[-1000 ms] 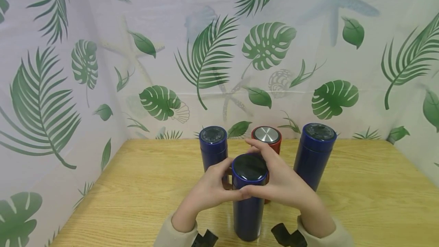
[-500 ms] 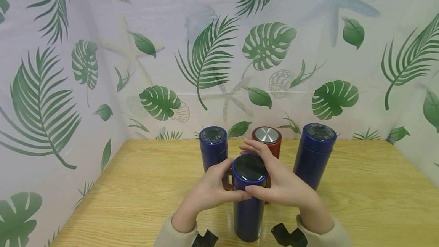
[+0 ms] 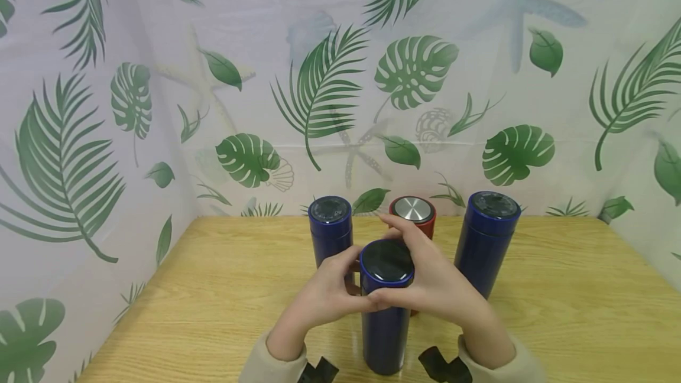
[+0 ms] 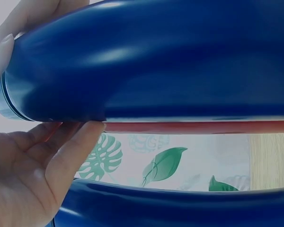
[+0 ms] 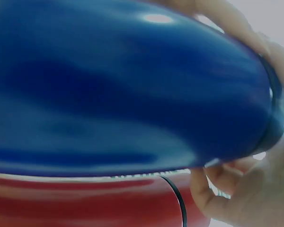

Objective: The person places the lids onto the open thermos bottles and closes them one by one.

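A dark blue thermos flask (image 3: pixel 384 336) with a glossy black lid top stands upright at the front of the table. My left hand (image 3: pixel 324 291) grips its upper part from the left, thumb in front and fingers behind. From the right, my right hand (image 3: pixel 438 282) curls round the lid end, its thumb across the front against the left thumb. Both wrist views show the blue body (image 4: pixel 156 61) filling much of the picture, with the fingertips (image 5: pixel 203 191) of the right hand partly behind it. The lid looks seated on the body.
Behind stand a blue thermos (image 3: pixel 331 229) at left, a red one (image 3: pixel 425 228) with a silver top, partly hidden by my right hand, and another blue one (image 3: pixel 486 247) at right. The wooden table (image 3: pixel 223 288) meets a leaf-patterned cloth (image 3: pixel 340 105).
My right thumb and fingers loosened and shifted slightly half a second ago, then closed back round the lid end. My left hand and the front thermos have stayed in place.
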`<state>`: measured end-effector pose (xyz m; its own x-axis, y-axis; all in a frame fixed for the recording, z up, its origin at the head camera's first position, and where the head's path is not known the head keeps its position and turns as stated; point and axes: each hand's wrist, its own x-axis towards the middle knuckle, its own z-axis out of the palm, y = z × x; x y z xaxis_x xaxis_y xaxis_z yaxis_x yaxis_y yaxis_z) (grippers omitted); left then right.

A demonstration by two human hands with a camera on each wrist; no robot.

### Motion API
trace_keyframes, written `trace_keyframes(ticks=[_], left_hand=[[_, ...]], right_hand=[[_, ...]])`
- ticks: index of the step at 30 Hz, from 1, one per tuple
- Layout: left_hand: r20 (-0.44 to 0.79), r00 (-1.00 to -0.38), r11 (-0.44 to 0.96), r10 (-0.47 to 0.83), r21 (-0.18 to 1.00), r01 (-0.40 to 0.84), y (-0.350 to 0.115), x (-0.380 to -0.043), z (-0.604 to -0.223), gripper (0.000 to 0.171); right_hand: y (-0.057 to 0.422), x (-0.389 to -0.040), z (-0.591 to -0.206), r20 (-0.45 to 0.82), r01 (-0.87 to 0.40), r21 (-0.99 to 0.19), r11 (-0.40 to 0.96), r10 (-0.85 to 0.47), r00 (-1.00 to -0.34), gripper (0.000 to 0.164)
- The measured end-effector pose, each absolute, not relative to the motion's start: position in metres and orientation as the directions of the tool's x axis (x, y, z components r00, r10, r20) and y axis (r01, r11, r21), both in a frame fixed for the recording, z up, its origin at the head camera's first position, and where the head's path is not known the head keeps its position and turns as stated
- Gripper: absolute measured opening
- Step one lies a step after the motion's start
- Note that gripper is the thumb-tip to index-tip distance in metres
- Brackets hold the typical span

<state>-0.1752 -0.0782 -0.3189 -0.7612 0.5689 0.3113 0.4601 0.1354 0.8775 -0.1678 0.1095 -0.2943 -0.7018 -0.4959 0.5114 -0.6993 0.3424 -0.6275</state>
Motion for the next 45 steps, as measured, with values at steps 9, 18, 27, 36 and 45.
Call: trace_keyframes(ticks=[9, 18, 27, 36, 45], left_hand=[[0.309, -0.763, 0.14, 0.567, 0.877, 0.459, -0.078, -0.175, -0.319, 0.053], [0.295, -0.764, 0.142, 0.573, 0.883, 0.448, -0.078, -0.174, -0.319, 0.053], [0.315, -0.757, 0.135, 0.572, 0.874, 0.466, -0.078, -0.174, -0.319, 0.051], [0.318, -0.755, 0.135, 0.573, 0.873, 0.47, -0.078, -0.175, -0.319, 0.049], [0.323, -0.745, 0.134, 0.583, 0.867, 0.481, -0.081, -0.175, -0.321, 0.054]], right_hand=[[0.109, -0.169, -0.296, 0.503, -0.717, -0.61, 0.338, -0.534, -0.68, 0.084], [0.118, -0.172, -0.293, 0.54, -0.764, -0.638, 0.098, -0.65, -0.534, 0.078], [0.111, -0.169, -0.295, 0.53, -0.712, -0.624, 0.321, -0.495, -0.688, 0.09], [0.11, -0.169, -0.295, 0.52, -0.731, -0.591, 0.341, -0.532, -0.668, 0.085], [0.118, -0.169, -0.292, 0.51, -0.744, -0.654, 0.14, -0.644, -0.57, 0.079]])
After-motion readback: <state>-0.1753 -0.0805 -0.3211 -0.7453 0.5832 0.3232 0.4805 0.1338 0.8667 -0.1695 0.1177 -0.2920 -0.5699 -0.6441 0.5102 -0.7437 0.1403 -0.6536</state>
